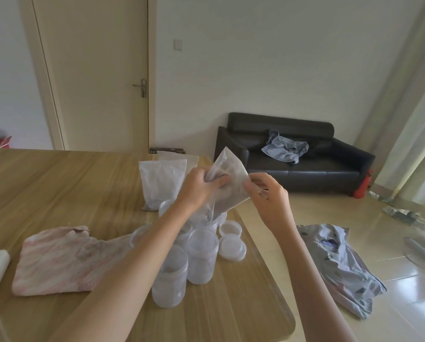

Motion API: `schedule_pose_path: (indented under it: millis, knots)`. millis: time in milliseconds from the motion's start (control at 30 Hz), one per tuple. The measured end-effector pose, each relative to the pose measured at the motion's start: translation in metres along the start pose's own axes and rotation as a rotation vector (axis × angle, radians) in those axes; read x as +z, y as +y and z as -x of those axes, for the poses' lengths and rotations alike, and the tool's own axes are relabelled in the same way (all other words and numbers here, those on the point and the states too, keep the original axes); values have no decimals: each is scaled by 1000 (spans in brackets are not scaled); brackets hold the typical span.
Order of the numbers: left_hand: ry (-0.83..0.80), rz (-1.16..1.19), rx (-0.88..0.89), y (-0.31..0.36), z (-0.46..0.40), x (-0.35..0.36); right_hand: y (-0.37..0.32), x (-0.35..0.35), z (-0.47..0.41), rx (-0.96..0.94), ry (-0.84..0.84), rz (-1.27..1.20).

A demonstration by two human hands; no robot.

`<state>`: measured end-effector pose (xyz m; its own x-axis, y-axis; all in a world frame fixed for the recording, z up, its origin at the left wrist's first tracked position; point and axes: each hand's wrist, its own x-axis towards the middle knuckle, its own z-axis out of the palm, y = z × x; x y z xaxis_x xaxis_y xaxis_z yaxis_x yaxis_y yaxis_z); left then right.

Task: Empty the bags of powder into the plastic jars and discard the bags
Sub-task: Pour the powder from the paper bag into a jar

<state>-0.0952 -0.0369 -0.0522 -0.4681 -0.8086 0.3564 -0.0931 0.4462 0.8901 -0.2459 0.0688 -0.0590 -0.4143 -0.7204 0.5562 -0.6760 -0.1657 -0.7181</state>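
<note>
Clear plastic, a near-empty powder bag (227, 183) is held tilted above the cluster of plastic jars (201, 250) on the wooden table (58, 183). The left hand (199, 187) clenches its left side; the right hand (268, 196) pinches its right edge. Full bags (161, 183) stand just behind, loose lids (231, 239) beside the jars.

Pale walls meet a cream door (93, 70). To the door's right, a black leather sofa (290, 159) stands against the wall; sheer curtains (414, 119) hang beyond it over glossy floor tiles (354, 218).
</note>
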Motion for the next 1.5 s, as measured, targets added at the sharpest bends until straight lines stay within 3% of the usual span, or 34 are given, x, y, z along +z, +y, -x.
schedule_pose_path:
  millis: [167, 267, 467, 800, 1500]
  knots:
    - [22, -43, 42, 1, 3, -3, 3, 3, -7, -10, 71, 36]
    - [7, -261, 79, 2, 6, -12, 2, 3, -10, -17, 96, 20]
    - [-299, -703, -173, -6, 17, -58, 7, 0, -16, 27, 80, -9]
    - [-117, -552, -120, -26, 20, -79, 11, -5, -23, 43, 110, -48]
    - [-82, -402, -139, -29, 24, -81, 3, -5, -24, 10, 194, -63]
